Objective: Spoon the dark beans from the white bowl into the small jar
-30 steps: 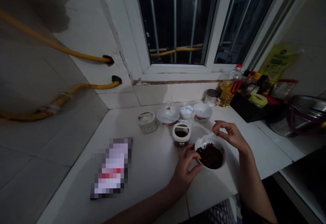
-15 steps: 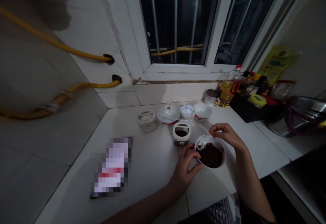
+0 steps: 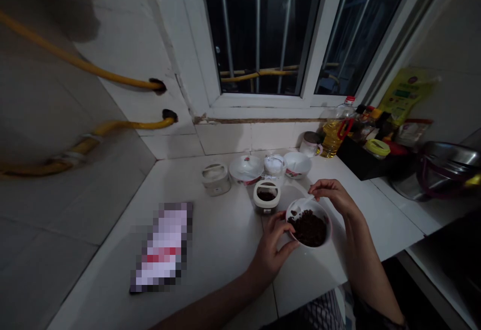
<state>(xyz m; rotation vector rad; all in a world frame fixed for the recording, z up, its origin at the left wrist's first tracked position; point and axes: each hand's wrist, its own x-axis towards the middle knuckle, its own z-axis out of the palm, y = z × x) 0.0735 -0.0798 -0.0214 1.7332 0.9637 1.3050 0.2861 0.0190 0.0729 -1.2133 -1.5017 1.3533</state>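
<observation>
White tile worktop (image 3: 210, 250), near its front edge: a white bowl (image 3: 328, 232) of dark granular food (image 3: 308, 228). The left hand (image 3: 272, 252) wraps the bowl's left rim; the right hand (image 3: 330, 195) narrowly pinches a white spoon (image 3: 303, 204), its handle slanting from the bowl's far rim.

Tight spot: the small lidded tub (image 3: 266, 196) stands just beside the white bowl (image 3: 308, 226), little gap for a hand. A row of tubs and bowls (image 3: 246, 169) blocks the way to the back wall. Wide passage between the left hand (image 3: 271, 252) and the pixelated flat object (image 3: 161, 247). The right hand (image 3: 332, 195), pinching the spoon (image 3: 302, 202), has room toward the black caddy (image 3: 363, 162).
</observation>
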